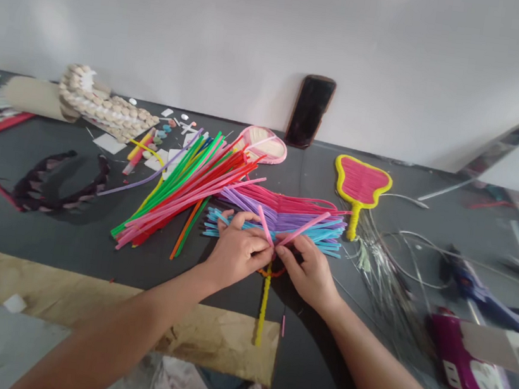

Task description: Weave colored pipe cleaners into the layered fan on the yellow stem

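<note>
My left hand [239, 250] and my right hand [307, 270] meet over the middle of a layered pipe-cleaner piece. Between their fingertips they pinch a pink pipe cleaner [304, 228], bent so its two ends spread upward in a V. Under it lie side-by-side rows of blue pipe cleaners [325, 236], purple pipe cleaners [302, 215] and dark pink pipe cleaners [299, 203]. A yellow wrapped stem [262, 313] runs down toward me from below my fingers, with a bit of orange at its top. The exact pinch point is partly hidden.
Loose coloured pipe cleaners [187, 194] are heaped to the left. A finished pink-and-yellow fan [363, 183] lies right, beside thin wires [383, 287] and a glue gun [481, 287]. A phone [310, 112] leans on the wall. A dark headband [60, 184] rests far left.
</note>
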The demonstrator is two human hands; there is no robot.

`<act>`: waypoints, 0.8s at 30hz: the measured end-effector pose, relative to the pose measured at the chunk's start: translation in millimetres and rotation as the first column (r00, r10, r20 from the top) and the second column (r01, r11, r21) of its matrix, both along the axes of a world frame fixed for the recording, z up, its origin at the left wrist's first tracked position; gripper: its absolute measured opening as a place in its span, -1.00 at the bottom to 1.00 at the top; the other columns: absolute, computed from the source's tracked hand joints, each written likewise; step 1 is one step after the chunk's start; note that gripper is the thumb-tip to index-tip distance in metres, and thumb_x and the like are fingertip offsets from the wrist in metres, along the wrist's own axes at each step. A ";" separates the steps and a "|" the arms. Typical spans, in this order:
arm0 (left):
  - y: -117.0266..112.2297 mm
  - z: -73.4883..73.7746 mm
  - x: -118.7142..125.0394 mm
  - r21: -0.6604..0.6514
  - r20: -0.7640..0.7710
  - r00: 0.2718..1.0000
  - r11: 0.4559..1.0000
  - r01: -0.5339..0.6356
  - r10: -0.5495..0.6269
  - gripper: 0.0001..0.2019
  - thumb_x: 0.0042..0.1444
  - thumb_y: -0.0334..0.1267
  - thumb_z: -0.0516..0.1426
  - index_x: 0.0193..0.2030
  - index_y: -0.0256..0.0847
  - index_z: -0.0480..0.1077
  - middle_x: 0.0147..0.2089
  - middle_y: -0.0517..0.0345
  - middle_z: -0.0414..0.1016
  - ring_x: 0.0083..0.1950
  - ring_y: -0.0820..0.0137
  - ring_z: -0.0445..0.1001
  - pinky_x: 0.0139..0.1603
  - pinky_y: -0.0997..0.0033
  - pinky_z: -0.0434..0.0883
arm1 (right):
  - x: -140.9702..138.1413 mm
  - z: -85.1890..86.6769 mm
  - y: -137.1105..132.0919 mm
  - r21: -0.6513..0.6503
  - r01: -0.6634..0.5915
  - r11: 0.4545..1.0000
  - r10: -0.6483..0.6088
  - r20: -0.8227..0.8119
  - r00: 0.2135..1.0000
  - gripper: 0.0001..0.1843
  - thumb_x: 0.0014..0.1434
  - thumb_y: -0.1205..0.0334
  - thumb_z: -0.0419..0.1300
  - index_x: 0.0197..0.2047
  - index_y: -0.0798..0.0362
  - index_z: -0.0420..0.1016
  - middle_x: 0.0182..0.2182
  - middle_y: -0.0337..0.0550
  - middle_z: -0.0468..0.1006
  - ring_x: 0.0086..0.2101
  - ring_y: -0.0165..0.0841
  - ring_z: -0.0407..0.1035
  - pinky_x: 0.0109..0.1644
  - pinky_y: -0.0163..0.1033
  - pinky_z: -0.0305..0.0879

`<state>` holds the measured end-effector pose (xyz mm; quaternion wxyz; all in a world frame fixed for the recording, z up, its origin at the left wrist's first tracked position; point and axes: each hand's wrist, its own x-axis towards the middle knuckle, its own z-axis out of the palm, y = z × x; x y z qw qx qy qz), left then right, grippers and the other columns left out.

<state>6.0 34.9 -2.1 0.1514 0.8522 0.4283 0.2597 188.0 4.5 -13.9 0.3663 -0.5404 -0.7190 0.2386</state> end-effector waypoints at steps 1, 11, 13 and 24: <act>-0.1 0.3 0.4 0.002 -0.002 1.000 1.000 -0.001 0.001 -0.80 0.15 -0.28 0.18 -0.49 -0.07 0.51 -0.30 0.31 0.65 0.09 0.18 0.34 0.22 -0.11 -0.05 | 0.3 -0.2 0.0 -0.016 -0.002 1.000 0.002 -0.025 1.000 -0.83 0.29 0.15 0.10 -0.21 -0.03 0.50 -0.28 -0.16 0.61 -0.24 -0.30 0.48 -0.15 -0.23 0.40; 0.3 3.5 0.9 0.052 0.018 0.992 0.991 -0.123 0.123 -0.83 0.10 -0.26 0.21 -0.49 -0.09 0.53 -0.16 0.23 0.63 0.13 0.12 0.28 0.12 -0.08 0.09 | 2.1 2.1 -3.2 -0.042 0.013 0.999 -0.017 -0.091 0.996 -0.84 0.30 0.20 0.07 -0.28 0.00 0.45 -0.35 -0.17 0.58 -0.32 -0.35 0.46 -0.21 -0.27 0.36; 0.5 2.9 0.7 0.039 0.003 0.991 0.990 -0.132 0.132 -0.83 0.11 -0.26 0.20 -0.50 -0.10 0.54 -0.13 0.20 0.62 0.14 0.11 0.27 0.11 -0.08 0.10 | 2.4 3.1 -3.0 -0.015 -0.040 0.999 0.039 -0.096 0.995 -0.87 0.28 0.23 0.09 -0.27 0.00 0.44 -0.33 -0.18 0.58 -0.30 -0.35 0.47 -0.18 -0.25 0.36; 2.4 0.2 0.1 0.037 0.010 0.990 0.990 -0.139 0.139 -0.80 0.10 -0.30 0.22 -0.54 -0.12 0.52 -0.21 0.21 0.62 0.07 0.19 0.33 0.09 0.00 0.13 | 2.4 -1.6 -3.0 -0.078 -0.049 0.996 0.032 -0.211 0.977 -0.91 0.30 0.25 0.06 -0.24 -0.04 0.37 -0.29 -0.18 0.55 -0.27 -0.34 0.47 -0.18 -0.22 0.36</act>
